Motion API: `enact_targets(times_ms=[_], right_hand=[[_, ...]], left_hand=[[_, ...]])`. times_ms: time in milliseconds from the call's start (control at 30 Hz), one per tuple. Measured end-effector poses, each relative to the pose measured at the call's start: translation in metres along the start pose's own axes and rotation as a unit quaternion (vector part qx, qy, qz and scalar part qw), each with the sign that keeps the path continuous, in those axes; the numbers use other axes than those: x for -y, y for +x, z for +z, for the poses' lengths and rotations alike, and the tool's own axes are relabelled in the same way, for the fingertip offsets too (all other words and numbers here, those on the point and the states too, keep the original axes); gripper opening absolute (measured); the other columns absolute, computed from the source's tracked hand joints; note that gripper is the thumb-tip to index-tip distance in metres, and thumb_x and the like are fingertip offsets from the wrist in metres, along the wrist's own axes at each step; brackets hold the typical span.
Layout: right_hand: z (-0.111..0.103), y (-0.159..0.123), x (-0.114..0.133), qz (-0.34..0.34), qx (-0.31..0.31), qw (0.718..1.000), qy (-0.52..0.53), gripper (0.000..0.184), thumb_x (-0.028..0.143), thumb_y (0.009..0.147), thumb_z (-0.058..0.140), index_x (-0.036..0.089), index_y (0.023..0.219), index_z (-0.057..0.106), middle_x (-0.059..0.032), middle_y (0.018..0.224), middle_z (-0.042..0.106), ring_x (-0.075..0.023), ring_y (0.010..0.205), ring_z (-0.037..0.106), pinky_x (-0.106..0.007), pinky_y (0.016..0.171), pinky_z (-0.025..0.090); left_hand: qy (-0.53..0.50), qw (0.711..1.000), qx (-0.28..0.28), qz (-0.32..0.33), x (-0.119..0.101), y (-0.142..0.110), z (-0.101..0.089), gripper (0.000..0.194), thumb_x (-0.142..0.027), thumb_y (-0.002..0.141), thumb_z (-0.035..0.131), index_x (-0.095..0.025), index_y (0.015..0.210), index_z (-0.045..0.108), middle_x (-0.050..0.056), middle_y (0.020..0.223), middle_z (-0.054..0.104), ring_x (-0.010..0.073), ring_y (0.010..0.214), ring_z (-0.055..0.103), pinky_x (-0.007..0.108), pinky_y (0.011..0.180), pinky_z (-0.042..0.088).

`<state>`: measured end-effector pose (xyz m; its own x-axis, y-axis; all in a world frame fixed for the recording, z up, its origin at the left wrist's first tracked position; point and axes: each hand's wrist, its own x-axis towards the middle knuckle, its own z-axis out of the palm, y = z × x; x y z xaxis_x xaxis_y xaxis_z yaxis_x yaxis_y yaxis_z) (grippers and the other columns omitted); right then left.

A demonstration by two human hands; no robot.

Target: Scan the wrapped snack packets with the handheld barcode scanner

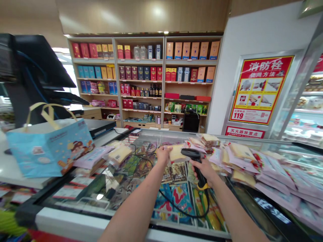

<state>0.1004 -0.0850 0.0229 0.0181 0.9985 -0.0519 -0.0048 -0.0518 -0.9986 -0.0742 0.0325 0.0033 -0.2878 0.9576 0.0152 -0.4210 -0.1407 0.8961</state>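
Note:
My left hand pinches the left edge of a packaged slice of bread above the glass top of a chest freezer. In my right hand is a black barcode scanner, its head close to the right side of that bread pack. A cable hangs from the scanner's handle and loops over the glass. To the right lies a pile of packaged bread with pink-white wrappers. Left of my hands sits another bread pack beside a pink-white packet.
A blue carrier bag stands on the white counter at left, near a black checkout monitor. More flat pink-white packets are heaped at the right. Shelves of boxed goods line the back wall.

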Motion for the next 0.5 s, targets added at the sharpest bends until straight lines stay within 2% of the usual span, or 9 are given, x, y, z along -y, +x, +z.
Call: enact_targets(times_ms=[100,233,367,500], right_hand=[[0.018,0.003,0.000,0.008,0.023,1.000,0.011,0.030,0.041,0.074,0.070,0.020,0.065,0.050,0.0046,0.047,0.051,-0.0081,0.036,0.046,-0.020,0.035,0.039],[0.054,0.010,0.007,0.007,0.083,0.996,0.018,0.033,0.043,0.073,0.071,0.019,0.062,0.050,0.0047,0.044,0.050,-0.0082,0.036,0.045,-0.020,0.035,0.039],[0.105,0.015,0.025,0.007,0.115,0.993,0.040,0.029,0.040,0.070,0.072,0.019,0.067,0.052,0.0053,0.048,0.053,-0.0088,0.037,0.047,-0.021,0.035,0.040],[0.167,0.016,0.043,0.005,0.157,0.987,0.041,0.027,0.037,0.070,0.071,0.019,0.067,0.051,0.0063,0.047,0.052,-0.0081,0.035,0.045,-0.021,0.034,0.038]], left_hand=[[-0.013,1.000,-0.012,0.001,-0.007,0.001,-0.010,0.029,-0.015,0.041,0.082,-0.014,0.059,0.059,-0.001,0.053,0.061,0.0137,0.049,0.057,0.030,0.055,0.050],[-0.039,0.998,-0.048,0.010,-0.026,0.010,-0.041,0.031,-0.017,0.041,0.083,-0.014,0.060,0.059,0.000,0.054,0.062,0.0157,0.051,0.060,0.032,0.057,0.051],[-0.058,0.990,-0.118,0.055,-0.055,0.024,-0.088,0.030,-0.018,0.045,0.081,-0.014,0.062,0.057,0.000,0.057,0.062,0.0144,0.051,0.059,0.030,0.057,0.051],[-0.041,0.969,-0.218,0.109,-0.090,0.043,-0.146,0.029,-0.017,0.050,0.078,-0.017,0.061,0.051,-0.004,0.056,0.057,0.0124,0.052,0.056,0.027,0.055,0.048]])
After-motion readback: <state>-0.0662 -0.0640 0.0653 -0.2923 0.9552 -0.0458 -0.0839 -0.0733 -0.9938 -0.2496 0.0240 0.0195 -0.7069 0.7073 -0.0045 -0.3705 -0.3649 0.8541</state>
